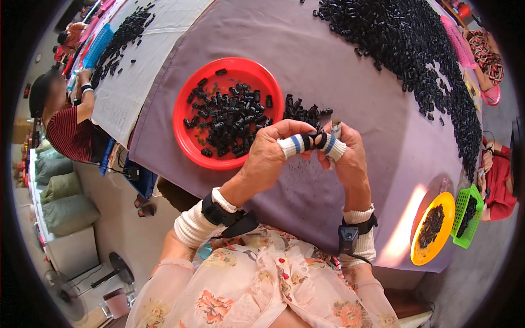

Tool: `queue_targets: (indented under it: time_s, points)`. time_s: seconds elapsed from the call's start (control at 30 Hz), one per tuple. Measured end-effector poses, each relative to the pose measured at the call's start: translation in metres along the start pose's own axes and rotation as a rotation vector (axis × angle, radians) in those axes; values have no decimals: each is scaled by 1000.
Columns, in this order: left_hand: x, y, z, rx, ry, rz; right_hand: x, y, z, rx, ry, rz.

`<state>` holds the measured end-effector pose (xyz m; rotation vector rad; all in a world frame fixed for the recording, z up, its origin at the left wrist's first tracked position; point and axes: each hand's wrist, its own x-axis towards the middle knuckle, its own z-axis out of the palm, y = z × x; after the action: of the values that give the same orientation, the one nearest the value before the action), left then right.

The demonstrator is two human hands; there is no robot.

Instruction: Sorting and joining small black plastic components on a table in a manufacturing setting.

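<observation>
My left hand (267,157) and my right hand (351,158) meet over the table, with fingertips pinched together on a small black plastic part (313,140). Fingers and white knit finger covers with blue stripes hide most of that part. Just beyond my fingers lies a loose pile of the same black parts (298,111). To the left of it, a red round tray (182,128) holds many short, ribbed black cylinders. Both wrists carry white cuffs and black straps.
A large heap of black parts (394,44) spreads over the purple tablecloth (240,33) at the far right. At the right edge stand a yellow tray (449,210) and a green basket (473,191), both with black pieces. Another person (71,123) works at the left; others sit at the right.
</observation>
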<state>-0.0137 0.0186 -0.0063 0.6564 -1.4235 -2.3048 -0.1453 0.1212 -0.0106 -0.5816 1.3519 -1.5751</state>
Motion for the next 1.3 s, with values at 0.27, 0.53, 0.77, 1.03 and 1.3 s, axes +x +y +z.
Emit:
queue_targets:
  time_s: [0.27,0.53,0.77,1.03,1.3]
  points:
    - [-1,10,-5,-661,-174,-164,-6,-7,-5,-11,3,-76]
    - [-4,8,-10,-729,-173,-203,-7,-22,5,-374,-126,-39]
    - [-4,10,-5,-720,-147,-203,-7,-23,6,-375,-152,-95]
    - [-4,7,-8,-752,-180,-224,-6,-23,7,-480,-130,-164]
    - [-2,2,-8,-758,-140,-209,-10,-24,13,-403,-36,-271]
